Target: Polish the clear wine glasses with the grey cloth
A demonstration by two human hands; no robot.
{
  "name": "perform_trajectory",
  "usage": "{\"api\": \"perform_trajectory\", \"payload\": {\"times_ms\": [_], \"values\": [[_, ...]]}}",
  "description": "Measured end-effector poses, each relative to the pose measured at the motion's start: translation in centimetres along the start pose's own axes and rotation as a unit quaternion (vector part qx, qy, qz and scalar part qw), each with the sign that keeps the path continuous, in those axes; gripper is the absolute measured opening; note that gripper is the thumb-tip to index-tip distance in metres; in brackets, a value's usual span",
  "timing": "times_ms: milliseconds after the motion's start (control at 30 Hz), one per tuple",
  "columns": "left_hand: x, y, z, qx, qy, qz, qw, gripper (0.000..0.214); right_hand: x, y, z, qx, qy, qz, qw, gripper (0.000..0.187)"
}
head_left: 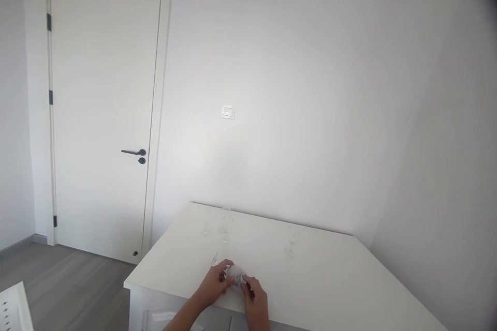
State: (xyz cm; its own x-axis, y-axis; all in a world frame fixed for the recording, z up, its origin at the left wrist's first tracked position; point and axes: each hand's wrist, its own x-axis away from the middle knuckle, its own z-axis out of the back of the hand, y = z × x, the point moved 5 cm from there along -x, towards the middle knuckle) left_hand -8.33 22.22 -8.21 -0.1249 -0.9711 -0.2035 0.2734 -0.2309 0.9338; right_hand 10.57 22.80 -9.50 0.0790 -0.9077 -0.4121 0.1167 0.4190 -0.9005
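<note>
Left hand (pixel 213 283) and right hand (pixel 256 299) pinch grey cloth (pixel 235 273); clear glasses (pixel 224 229) stand beyond. I judge wiping; next move calls for light pressure.

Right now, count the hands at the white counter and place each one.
2: the left hand at the left side of the grey cloth, the right hand at its right side. No other hand shows.
</note>
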Motion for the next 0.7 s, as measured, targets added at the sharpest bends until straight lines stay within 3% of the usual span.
{"api": "perform_trajectory", "payload": {"times_ms": [167,300,500,700], "values": [[0.4,0.9,0.2,-0.028,-0.018,-0.026,0.999,0.053,-1.0,0.4,0.2,-0.049,-0.025,-0.060,0.997,0.052],[0.1,0.3,0.0,-0.031,-0.013,-0.025,0.999,0.050,-1.8,0.9,0.6,-0.082,-0.057,-0.092,0.991,0.054],[-0.4,-1.5,-0.3,0.003,0.012,0.021,1.000,0.047,-1.2,0.3,1.2,-0.085,0.007,-0.060,0.995,0.034],[-0.2,-0.8,-0.3,0.000,0.011,0.013,1.000,0.049,-0.3,0.6,0.9,-0.088,-0.002,-0.051,0.995,0.034]]}}
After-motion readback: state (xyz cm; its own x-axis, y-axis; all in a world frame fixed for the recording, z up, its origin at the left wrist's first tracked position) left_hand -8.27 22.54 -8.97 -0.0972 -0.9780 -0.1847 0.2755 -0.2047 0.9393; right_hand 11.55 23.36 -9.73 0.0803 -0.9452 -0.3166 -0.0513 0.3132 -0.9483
